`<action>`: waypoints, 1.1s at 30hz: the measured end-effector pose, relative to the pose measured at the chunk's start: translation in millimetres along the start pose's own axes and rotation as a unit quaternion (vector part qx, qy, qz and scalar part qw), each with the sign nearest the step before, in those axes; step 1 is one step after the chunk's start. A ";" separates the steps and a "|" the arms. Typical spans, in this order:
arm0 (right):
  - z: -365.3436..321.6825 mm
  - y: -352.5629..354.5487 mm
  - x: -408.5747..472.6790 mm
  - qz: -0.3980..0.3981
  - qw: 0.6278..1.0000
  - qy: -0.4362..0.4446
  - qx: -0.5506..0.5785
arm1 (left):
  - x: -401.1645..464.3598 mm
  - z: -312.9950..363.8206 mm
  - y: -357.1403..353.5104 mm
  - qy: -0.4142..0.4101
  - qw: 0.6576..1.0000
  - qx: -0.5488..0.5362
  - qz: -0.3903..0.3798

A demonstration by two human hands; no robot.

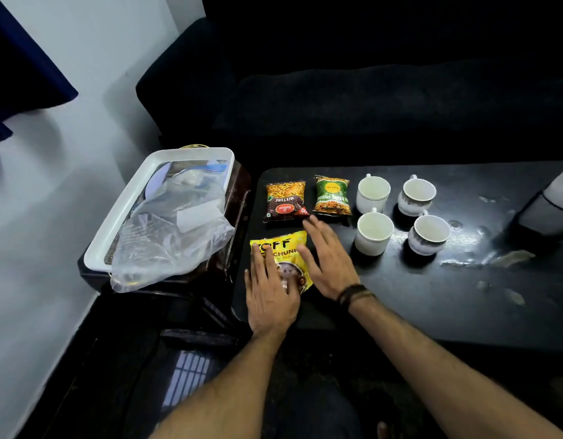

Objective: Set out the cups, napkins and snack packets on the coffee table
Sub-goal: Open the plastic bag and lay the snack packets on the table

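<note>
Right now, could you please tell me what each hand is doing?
Left hand: open, flat on the yellow packet.
Right hand: open, holding nothing, beside that packet.

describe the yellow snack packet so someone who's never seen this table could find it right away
On the dark coffee table, look at the left end, nearest the person. The yellow packet lies flat under both hands, in front of the red-brown packet and the green packet. It is the only yellow one.

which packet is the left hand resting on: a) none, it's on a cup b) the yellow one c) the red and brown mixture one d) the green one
b: the left hand lies flat on the yellow packet at the near left of the coffee table, while the green packet and the mixture packet lie untouched farther back.
</note>
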State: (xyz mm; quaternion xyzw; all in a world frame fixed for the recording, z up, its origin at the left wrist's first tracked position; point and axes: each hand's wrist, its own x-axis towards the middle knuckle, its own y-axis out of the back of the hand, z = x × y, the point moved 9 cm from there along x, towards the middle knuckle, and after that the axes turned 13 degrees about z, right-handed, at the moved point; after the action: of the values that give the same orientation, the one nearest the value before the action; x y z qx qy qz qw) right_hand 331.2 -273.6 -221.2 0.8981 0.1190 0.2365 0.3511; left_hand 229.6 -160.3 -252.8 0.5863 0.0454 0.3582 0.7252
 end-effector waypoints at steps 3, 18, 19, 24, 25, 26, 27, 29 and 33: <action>6.7 -6.4 -39.2 -0.070 0.994 0.084 -0.026 | 1.3 4.0 2.6 -0.010 1.000 0.012 0.006; 34.3 1.4 -52.6 -0.085 0.987 0.035 -0.135 | 1.4 42.8 -16.3 -0.094 0.991 -0.046 -0.085; 34.1 0.6 -52.3 -0.087 0.986 0.036 -0.137 | 1.5 42.5 -16.5 -0.096 0.991 -0.039 -0.084; 35.3 -2.7 -45.9 -0.095 0.984 0.037 -0.144 | 1.7 41.8 -17.5 -0.079 0.993 -0.029 -0.082; 35.6 -3.5 -44.8 -0.096 0.984 0.037 -0.146 | 1.4 40.4 -17.2 -0.077 0.993 -0.029 -0.081; 35.3 -4.0 -44.2 -0.095 0.984 0.038 -0.145 | 1.6 39.3 -17.0 -0.075 0.994 -0.030 -0.080; 34.7 -3.2 -43.8 -0.092 0.985 0.039 -0.140 | 2.0 39.0 -17.2 -0.073 0.994 -0.034 -0.080; 32.8 2.2 -43.3 -0.074 0.990 0.036 -0.118 | 2.1 39.8 -15.4 -0.063 0.993 -0.046 -0.085; 25.5 16.0 -43.9 -0.035 0.992 0.047 -0.110 | -12.4 41.7 6.6 -0.060 0.991 -0.099 -0.072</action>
State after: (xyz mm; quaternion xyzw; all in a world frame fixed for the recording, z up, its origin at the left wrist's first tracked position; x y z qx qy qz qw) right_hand 307.1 -316.6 -241.6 0.8371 0.1400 0.2780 0.4498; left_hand 237.6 -201.1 -238.5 0.5271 0.0080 0.2719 0.8051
